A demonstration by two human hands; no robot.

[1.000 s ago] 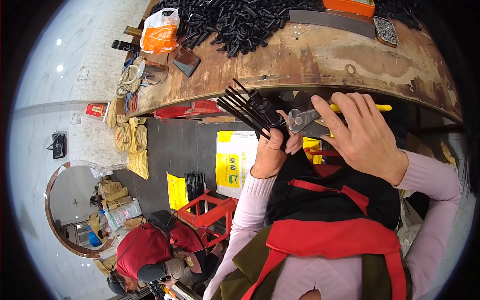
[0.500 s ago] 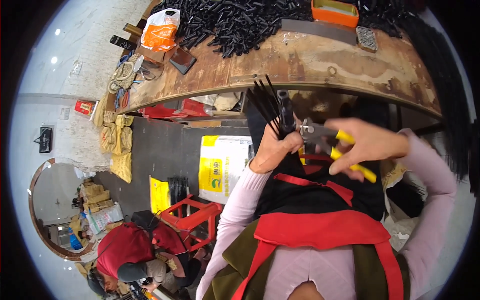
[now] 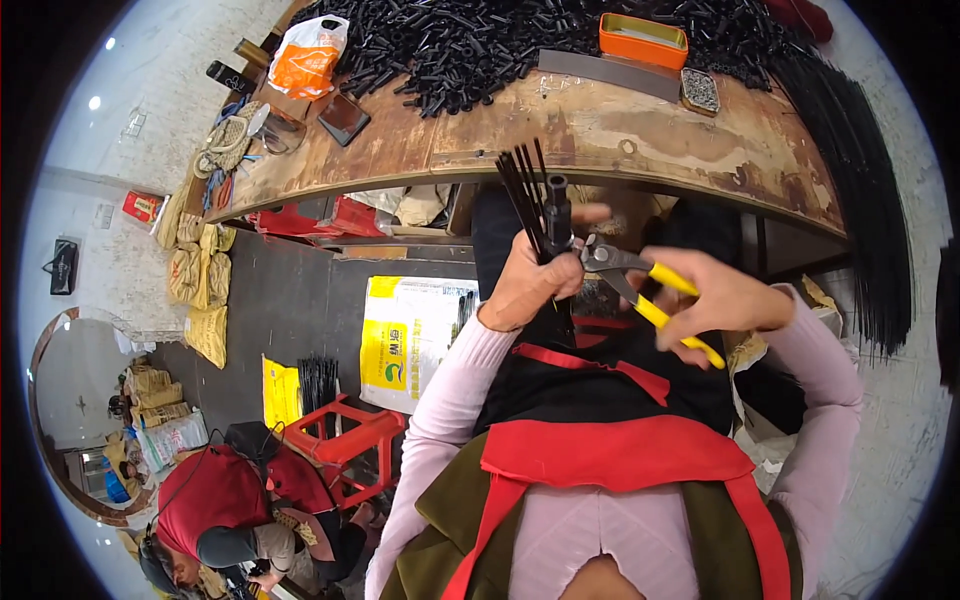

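My left hand [image 3: 530, 285] is wrapped round a bundle of thin black rods [image 3: 522, 195] and a short black tubular fitting [image 3: 558, 205], which stand up out of the fist. One of its fingers stretches out behind the fitting. My right hand [image 3: 722, 305] grips yellow-handled pliers [image 3: 655, 312], their handles spread apart. The grey plier head lies against the left hand's fingertips, at the lower end of the fitting. Whether the jaws bite on anything is too small to tell. Both hands are above my lap, just in front of the table edge.
The wooden table [image 3: 400, 150] carries a heap of black fittings [image 3: 470, 60], an orange tin [image 3: 643, 42], a small box of metal bits [image 3: 700, 92], a phone [image 3: 343, 118] and long black rods [image 3: 850, 190]. At left are a red stool [image 3: 345, 440] and another person [image 3: 230, 500].
The whole view has shifted, so the scene sits further left. The right hand and pliers were blurred by motion before and are sharper now. Both hands keep their holds.
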